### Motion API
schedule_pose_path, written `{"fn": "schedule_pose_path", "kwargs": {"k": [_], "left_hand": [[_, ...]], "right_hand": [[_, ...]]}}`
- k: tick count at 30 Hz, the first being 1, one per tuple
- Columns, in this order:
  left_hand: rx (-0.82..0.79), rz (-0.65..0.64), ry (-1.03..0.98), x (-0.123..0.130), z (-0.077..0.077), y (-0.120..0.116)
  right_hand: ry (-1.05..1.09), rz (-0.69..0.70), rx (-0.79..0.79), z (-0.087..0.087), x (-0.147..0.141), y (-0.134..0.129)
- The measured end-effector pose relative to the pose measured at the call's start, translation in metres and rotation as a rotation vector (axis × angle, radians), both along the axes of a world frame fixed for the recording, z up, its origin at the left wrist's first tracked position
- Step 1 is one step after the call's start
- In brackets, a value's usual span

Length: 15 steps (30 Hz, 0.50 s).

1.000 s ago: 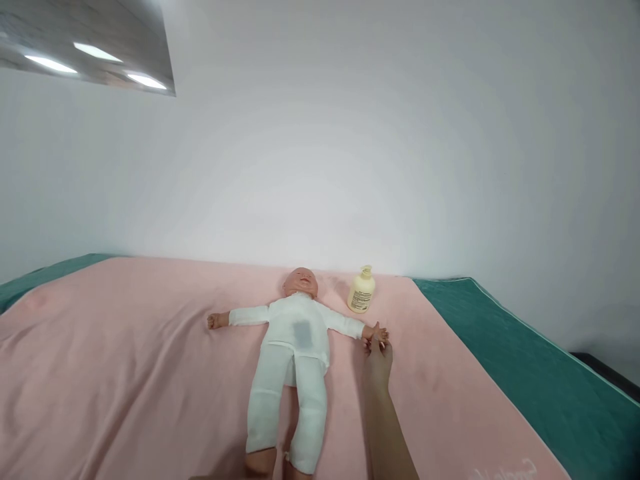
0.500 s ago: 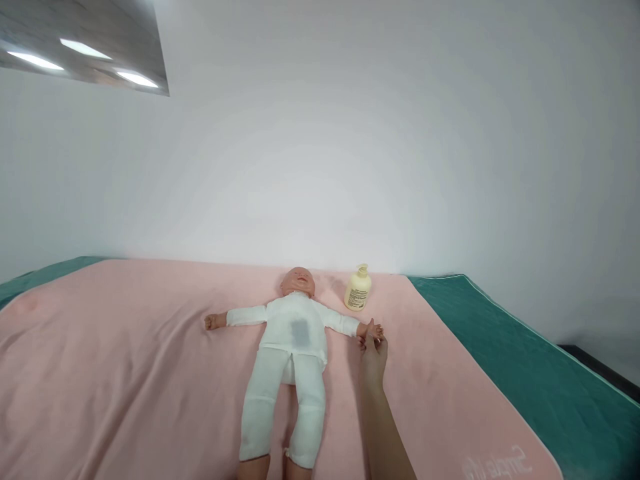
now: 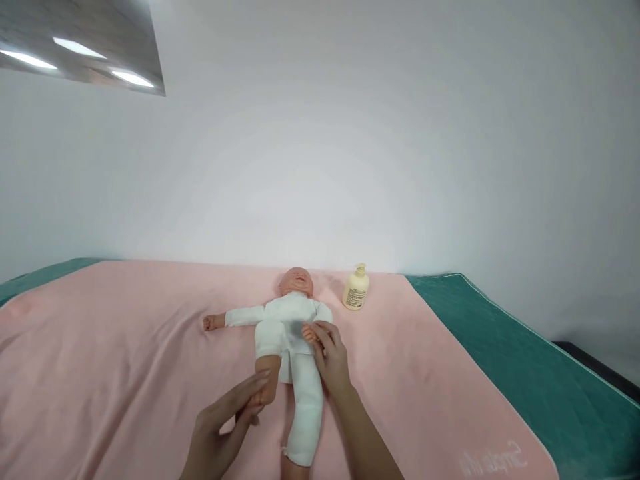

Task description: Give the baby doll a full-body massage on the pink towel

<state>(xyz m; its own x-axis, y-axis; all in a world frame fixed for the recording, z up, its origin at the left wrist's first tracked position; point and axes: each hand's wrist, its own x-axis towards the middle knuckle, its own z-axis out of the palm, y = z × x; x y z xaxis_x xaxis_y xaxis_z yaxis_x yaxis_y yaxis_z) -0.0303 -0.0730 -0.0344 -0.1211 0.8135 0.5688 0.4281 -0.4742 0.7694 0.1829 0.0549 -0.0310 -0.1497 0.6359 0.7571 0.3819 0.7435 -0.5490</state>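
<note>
A baby doll [image 3: 295, 308] in a white cloth suit lies on its back, head toward the wall. My left hand [image 3: 227, 417] is closed around the doll's foot [image 3: 269, 393] on the left side of the view, and that leg is lifted and bent toward the belly. With its fingers closed, my right hand [image 3: 333, 357] grips the doll's hand [image 3: 310, 332] over the grey patch on its front. The doll's other arm [image 3: 244, 316] stretches out to the left. Its other leg [image 3: 306, 407] lies straight on the pink blanket [image 3: 425, 373].
A pale yellow pump bottle [image 3: 355, 288] stands on the blanket right of the doll's head. Green cloth [image 3: 525, 360] shows at the blanket's right side. Behind rises a white wall [image 3: 320, 147]. A dark edge [image 3: 595, 367] sits at far right.
My right hand has brought the doll's hand inward from the right onto its belly. My left hand has entered, taken the doll's foot and raised that leg.
</note>
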Motion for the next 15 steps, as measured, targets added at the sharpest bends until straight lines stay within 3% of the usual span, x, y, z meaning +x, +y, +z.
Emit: {"fn": "schedule_pose_path", "kwargs": {"k": [4, 8, 12, 15], "left_hand": [[-0.097, -0.016, -0.12, 0.008, 0.019, 0.031], [-0.176, -0.005, -0.256, 0.01, 0.024, 0.049], [-0.177, -0.018, -0.279, 0.005, 0.016, 0.045], [-0.138, -0.079, -0.217, 0.001, 0.01, 0.028]], "right_hand": [[-0.148, 0.063, 0.06, -0.002, -0.001, 0.001], [-0.16, 0.068, 0.053, -0.004, -0.001, 0.001], [-0.022, 0.078, 0.003, -0.004, 0.0, -0.001], [0.192, -0.015, -0.102, -0.003, 0.002, 0.0]]}}
